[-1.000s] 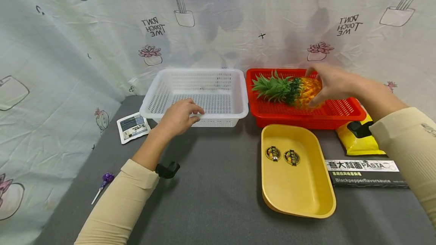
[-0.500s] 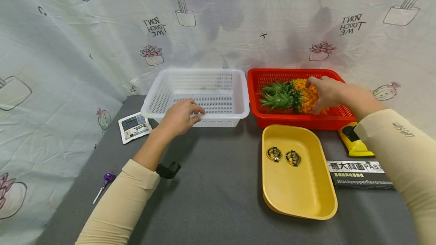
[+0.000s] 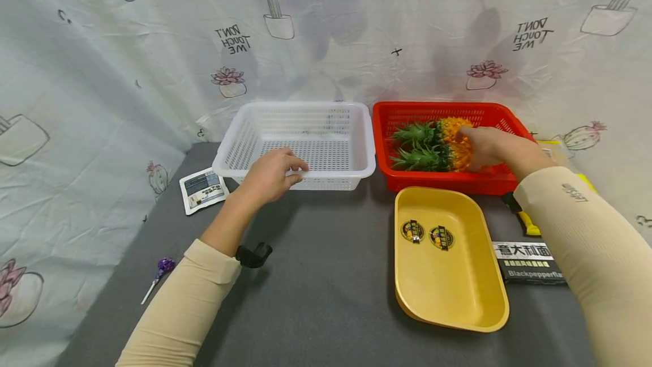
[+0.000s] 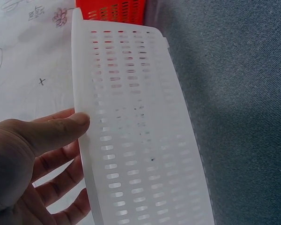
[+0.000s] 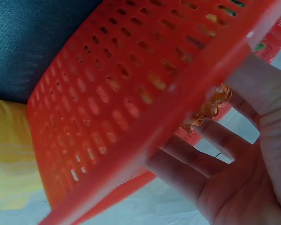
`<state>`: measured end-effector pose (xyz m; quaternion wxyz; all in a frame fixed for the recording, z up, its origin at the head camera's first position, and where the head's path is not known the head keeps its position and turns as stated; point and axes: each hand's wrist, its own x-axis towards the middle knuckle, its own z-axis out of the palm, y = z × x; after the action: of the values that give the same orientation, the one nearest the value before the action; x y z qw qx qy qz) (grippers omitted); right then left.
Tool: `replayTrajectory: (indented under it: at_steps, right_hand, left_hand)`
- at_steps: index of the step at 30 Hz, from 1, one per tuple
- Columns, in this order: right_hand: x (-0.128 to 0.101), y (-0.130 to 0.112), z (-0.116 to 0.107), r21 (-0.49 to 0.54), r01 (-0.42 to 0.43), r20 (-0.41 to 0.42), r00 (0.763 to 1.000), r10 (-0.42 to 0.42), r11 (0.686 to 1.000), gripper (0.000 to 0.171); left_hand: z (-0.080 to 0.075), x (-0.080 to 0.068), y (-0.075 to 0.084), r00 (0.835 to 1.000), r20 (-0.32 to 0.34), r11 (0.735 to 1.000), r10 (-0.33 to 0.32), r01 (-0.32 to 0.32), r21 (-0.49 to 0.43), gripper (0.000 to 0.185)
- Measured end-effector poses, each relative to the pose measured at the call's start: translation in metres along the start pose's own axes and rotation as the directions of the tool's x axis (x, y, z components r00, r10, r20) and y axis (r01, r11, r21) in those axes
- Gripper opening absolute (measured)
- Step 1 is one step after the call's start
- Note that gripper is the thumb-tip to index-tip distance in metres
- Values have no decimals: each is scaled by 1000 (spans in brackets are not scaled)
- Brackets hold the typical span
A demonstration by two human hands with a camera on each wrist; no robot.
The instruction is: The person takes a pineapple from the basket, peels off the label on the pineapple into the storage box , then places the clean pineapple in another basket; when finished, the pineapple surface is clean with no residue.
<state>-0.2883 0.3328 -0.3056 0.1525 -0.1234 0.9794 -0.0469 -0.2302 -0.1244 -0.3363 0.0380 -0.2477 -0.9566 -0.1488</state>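
Two pineapples lie side by side in the red basket (image 3: pixel 415 181), leafy crowns to the left: a back pineapple (image 3: pixel 450 127) and a front pineapple (image 3: pixel 460 156). My right hand (image 3: pixel 486 147) reaches over the basket's right part and holds the orange end of the front pineapple; its lower fingers are hidden in the head view. From the right wrist, scales of fruit show between thumb and fingers, behind the red rim. To the left, my left hand (image 3: pixel 270 174) grips the near rim of a white basket (image 3: pixel 333 177), thumb outside and fingers inside in the left wrist view.
A yellow tray (image 3: pixel 453 287) with two round stickers stands before the red basket. Right of it lie a black pasta box (image 3: pixel 530 271) and a yellow packet (image 3: pixel 530 225), partly behind my forearm. A white pouch (image 3: pixel 202 190) and a purple lollipop (image 3: pixel 164 267) lie left.
My right hand has lowered a pineapple into the red basket and drawn it toward the near side, uncovering the second one. My left hand stays on the white basket.
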Motion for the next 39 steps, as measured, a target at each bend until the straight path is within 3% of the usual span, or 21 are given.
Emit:
replayTrajectory:
  at_steps: [11, 17, 24, 39]
  right_hand:
    - [-5, 10, 5, 28, -35, -3, 999, 35, 999, 81]
    - [-10, 1, -1, 33, -17, -13, 1000, 17, 999, 90]
    - [-25, -8, -2, -16, 38, -66, 997, -39, 999, 85]
    - [-57, -47, 28, -37, 119, -202, 971, -124, 992, 78]
  left_hand:
    - [-1, 2, 2, 1000, 2, 1000, 9, -9, -2, 24]
    - [1, 2, 1, 1000, 9, 1000, 13, -13, 4, 24]
    - [2, 3, -1, 1000, 16, 1000, 5, -5, -1, 25]
    - [2, 0, -6, 1000, -15, 998, 7, -6, 64, 25]
